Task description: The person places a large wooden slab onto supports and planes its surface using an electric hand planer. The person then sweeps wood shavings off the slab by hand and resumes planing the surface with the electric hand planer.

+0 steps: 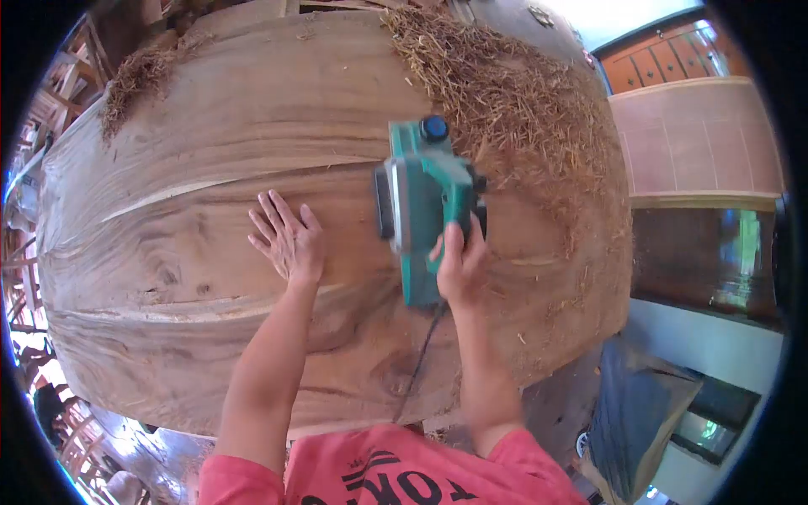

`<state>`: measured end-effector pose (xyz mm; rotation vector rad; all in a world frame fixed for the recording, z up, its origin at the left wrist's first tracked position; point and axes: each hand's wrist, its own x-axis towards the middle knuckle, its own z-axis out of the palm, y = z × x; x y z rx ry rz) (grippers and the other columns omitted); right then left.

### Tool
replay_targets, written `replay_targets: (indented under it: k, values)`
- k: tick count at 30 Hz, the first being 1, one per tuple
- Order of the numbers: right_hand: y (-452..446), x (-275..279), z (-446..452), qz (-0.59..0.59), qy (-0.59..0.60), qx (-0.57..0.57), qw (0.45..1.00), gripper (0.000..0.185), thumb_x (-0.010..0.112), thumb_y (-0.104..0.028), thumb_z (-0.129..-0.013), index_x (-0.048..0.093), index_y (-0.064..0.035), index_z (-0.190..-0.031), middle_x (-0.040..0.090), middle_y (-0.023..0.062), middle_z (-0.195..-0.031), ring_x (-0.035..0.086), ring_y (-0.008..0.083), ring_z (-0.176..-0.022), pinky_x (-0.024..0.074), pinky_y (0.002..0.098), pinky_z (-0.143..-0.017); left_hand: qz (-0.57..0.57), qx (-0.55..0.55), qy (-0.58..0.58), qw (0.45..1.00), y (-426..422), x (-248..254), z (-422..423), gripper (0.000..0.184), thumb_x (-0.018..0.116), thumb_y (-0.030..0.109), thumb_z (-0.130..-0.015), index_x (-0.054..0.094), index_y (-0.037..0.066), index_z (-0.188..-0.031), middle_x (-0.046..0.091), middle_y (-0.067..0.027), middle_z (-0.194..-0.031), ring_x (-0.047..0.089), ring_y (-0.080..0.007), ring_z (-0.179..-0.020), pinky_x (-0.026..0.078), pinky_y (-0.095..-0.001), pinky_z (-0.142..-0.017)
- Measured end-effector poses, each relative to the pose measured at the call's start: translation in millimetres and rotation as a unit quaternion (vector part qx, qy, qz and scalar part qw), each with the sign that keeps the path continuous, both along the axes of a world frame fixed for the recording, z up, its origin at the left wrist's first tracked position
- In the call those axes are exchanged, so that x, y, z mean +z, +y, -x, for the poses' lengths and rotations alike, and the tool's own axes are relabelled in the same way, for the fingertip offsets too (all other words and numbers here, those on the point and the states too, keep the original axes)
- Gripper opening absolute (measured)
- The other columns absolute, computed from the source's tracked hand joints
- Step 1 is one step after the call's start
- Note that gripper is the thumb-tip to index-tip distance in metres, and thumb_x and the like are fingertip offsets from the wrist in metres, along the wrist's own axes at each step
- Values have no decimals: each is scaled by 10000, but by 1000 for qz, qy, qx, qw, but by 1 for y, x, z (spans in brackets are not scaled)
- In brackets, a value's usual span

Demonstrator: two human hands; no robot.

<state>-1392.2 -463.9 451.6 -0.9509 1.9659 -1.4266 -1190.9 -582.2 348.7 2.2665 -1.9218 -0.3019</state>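
Observation:
A green electric planer (421,210) with a blue knob at its far end rests on a broad wooden slab (210,278). My right hand (463,265) is wrapped round the planer's rear handle. From the tool's near end a dark power cord (418,362) runs down toward my body. My left hand (290,240) lies flat on the wood to the left of the planer, fingers spread and holding nothing. Dark grain and pale streaks cross the slab's surface.
A thick heap of wood shavings (522,109) covers the slab's far right, and a smaller pile (139,84) sits at the far left edge. Beyond the right edge are a tiled wall (699,156) and a dark draped cover (635,412). Wooden chairs (80,442) stand at lower left.

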Motion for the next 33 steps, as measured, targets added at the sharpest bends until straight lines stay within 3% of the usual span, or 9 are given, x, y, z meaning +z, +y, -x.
replay_targets:
  k: [4, 7, 11, 15, 18, 19, 24, 28, 33]
  values:
    - [-106, 5, 33, -18, -3, -11, 1000, 361, 541, -357, -1030, 635, -38, -1171, 619, 71, -680, 646, 200, -603, 514, 373, -618, -1, 3, -15, 1000, 2, -3, -1, 691, 383, 469, -1046, 249, 100, -1615, 213, -96, -1692, 141, -373, -1561, 122, -633, -1214]
    - [-200, -22, 76, 26, 110, -29, 993, 458, 521, -453, -1014, 647, -21, -1101, 716, 177, -907, 719, 287, -789, 537, 436, -745, 8, 0, -27, 1000, 1, -6, 0, 690, 391, 471, -1042, 261, 103, -1612, 232, -101, -1686, 156, -379, -1556, 134, -637, -1209]
    - [-255, -6, 100, 2, 30, 36, 999, 472, 517, -450, -1004, 621, -11, -1145, 718, 233, -1003, 685, 410, -1004, 512, 487, -878, 20, -2, -20, 1000, -1, -3, -1, 697, 395, 478, -1035, 270, 102, -1609, 237, -105, -1684, 173, -381, -1552, 150, -634, -1205]
    - [-191, -27, 79, 17, 64, 0, 998, 491, 520, -443, -1003, 609, -9, -1213, 708, 249, -1047, 662, 430, -1057, 501, 484, -920, 24, -7, -1, 1000, 1, 0, 0, 699, 378, 480, -1038, 260, 100, -1612, 217, -107, -1690, 150, -380, -1558, 135, -627, -1213]
    - [-51, -8, 30, -67, 13, 15, 998, 492, 522, -420, -1017, 584, -16, -1292, 716, 183, -877, 705, 361, -817, 532, 462, -762, 28, -5, 15, 999, 1, -1, -1, 694, 385, 470, -1035, 273, 93, -1607, 216, -105, -1690, 136, -375, -1561, 106, -610, -1230]
    - [3, 1, 8, -8, -9, 22, 1000, 472, 526, -369, -1032, 560, -4, -1330, 662, 96, -738, 640, 240, -623, 519, 402, -638, 32, -8, 17, 999, 3, -1, -3, 694, 383, 466, -1036, 271, 88, -1607, 215, -107, -1690, 138, -376, -1560, 105, -608, -1231]
    - [318, -8, -91, -52, -66, -1, 996, 491, 574, -200, -938, 522, 58, -1353, 629, 52, -777, 605, 141, -658, 506, 303, -605, 27, -4, 27, 999, 2, 4, 1, 692, 378, 451, -1041, 264, 66, -1605, 210, -114, -1690, 143, -379, -1559, 102, -601, -1235]
    - [335, -8, -93, -56, -55, -5, 997, 476, 581, -223, -942, 552, 74, -1313, 628, 47, -717, 615, 154, -630, 510, 313, -598, 24, -1, 21, 1000, 7, 3, 3, 688, 375, 450, -1043, 265, 71, -1606, 210, -113, -1691, 141, -376, -1560, 102, -600, -1235]
    - [184, -17, -33, -29, -20, 10, 999, 463, 597, -272, -976, 565, 48, -1310, 620, 42, -675, 630, 139, -622, 505, 329, -569, 22, 3, 5, 1000, 1, 2, 2, 684, 378, 454, -1042, 274, 79, -1605, 221, -104, -1688, 150, -371, -1559, 109, -611, -1230]
